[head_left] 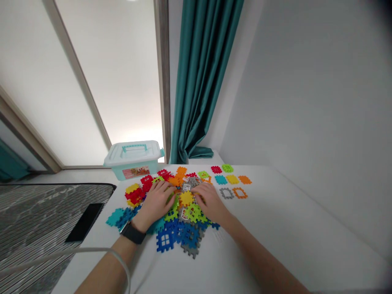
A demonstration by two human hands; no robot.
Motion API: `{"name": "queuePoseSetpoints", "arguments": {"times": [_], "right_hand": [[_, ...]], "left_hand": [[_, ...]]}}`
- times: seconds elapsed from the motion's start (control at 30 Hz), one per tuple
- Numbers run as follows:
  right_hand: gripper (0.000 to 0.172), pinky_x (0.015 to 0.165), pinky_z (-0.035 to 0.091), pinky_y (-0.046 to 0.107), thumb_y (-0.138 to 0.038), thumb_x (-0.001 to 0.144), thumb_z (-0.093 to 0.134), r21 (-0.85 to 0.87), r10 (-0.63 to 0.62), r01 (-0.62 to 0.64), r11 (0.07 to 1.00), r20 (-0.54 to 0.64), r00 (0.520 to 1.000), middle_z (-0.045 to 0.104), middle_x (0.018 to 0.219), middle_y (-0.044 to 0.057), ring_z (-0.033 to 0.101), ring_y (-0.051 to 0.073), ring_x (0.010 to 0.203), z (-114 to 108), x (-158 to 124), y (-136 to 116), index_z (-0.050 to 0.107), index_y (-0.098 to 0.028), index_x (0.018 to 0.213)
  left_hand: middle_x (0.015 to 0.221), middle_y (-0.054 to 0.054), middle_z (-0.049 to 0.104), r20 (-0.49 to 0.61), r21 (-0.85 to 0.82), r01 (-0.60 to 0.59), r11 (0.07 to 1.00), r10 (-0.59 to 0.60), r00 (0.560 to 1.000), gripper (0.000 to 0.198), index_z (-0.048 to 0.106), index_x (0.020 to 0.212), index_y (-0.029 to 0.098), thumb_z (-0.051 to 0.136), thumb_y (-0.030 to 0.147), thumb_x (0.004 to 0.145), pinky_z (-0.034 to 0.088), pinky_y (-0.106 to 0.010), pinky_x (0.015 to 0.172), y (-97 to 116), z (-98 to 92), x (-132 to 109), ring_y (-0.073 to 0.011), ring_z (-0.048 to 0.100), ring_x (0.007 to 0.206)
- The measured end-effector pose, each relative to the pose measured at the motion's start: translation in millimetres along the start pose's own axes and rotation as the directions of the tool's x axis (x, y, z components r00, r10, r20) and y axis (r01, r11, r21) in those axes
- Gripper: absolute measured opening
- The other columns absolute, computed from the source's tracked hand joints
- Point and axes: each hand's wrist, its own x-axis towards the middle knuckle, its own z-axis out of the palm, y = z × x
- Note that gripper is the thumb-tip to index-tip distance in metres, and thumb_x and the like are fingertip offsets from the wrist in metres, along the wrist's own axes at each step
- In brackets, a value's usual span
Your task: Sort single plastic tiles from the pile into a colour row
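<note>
A pile of interlocking plastic tiles with notched edges lies on the white table (284, 228). My left hand (157, 202), with a dark watch (132, 232) on its wrist, rests over the pile's left part, fingers apart. Across from it, my right hand (211, 204) reaches into the right side with its fingers spread and slightly bent. Between them lie a yellow tile (186, 199) and a lime green tile (193, 212). Dark blue tiles (165, 240) spread toward me, and red tiles (134, 195) are beyond my left wrist. The fingertips are partly hidden among the tiles.
Several tiles lie apart at the right, among them an orange window frame tile (239, 193) and a grey one (226, 193). A lidded teal box (134, 159) stands at the back left. A black phone (85, 222) is at the left, and a pale cable (92, 249) crosses in front.
</note>
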Motion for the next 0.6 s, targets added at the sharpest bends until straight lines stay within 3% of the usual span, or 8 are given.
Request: {"name": "queuePoseSetpoints", "arguments": {"times": [0.13,0.27,0.47,0.6], "right_hand": [[0.025,0.104,0.044,0.049,-0.017,0.096,0.049,-0.015,0.013,-0.013,1.000,-0.003,1.000,0.073,0.108,0.007,0.063,0.025,0.106,10,31,1,0.069,-0.024,0.111],[0.028,0.105,0.045,0.051,-0.014,0.096,0.048,-0.052,-0.030,0.029,0.998,-0.022,0.999,0.072,0.105,0.008,0.062,0.026,0.103,21,27,-1,0.070,-0.024,0.109],[0.029,0.101,0.049,0.048,-0.013,0.095,0.047,0.015,0.005,-0.004,1.000,-0.014,1.000,0.071,0.108,0.008,0.062,0.026,0.103,22,3,-7,0.068,-0.023,0.112],[0.029,0.097,0.051,0.045,-0.013,0.094,0.047,0.064,0.042,-0.040,0.997,-0.032,0.999,0.071,0.106,0.008,0.063,0.025,0.103,23,2,-7,0.067,-0.024,0.112]], "left_hand": [[0.113,-0.010,0.067,-0.037,0.042,0.069,0.997,-0.067,0.997,0.023,0.067,0.110,0.021,0.049,0.028,0.099,0.044,-0.048,0.098,-27,-10.3,-4,-0.0286,0.056,0.108],[0.119,-0.011,0.065,-0.008,0.057,0.088,0.995,-0.087,0.996,0.024,0.067,0.113,0.021,0.051,0.030,0.097,0.044,-0.050,0.100,-46,-14.6,-9,-0.0298,0.055,0.111],[0.126,-0.009,0.063,0.092,-0.030,0.035,0.999,-0.032,0.995,0.030,0.062,0.125,0.022,0.053,0.027,0.096,0.044,-0.050,0.105,-38,-10.5,-9,-0.0288,0.053,0.118],[0.119,-0.009,0.066,0.107,-0.068,0.034,0.997,-0.026,0.994,0.030,0.063,0.124,0.023,0.051,0.022,0.096,0.043,-0.050,0.107,-29,-4.5,-8,-0.0280,0.054,0.117]]}}
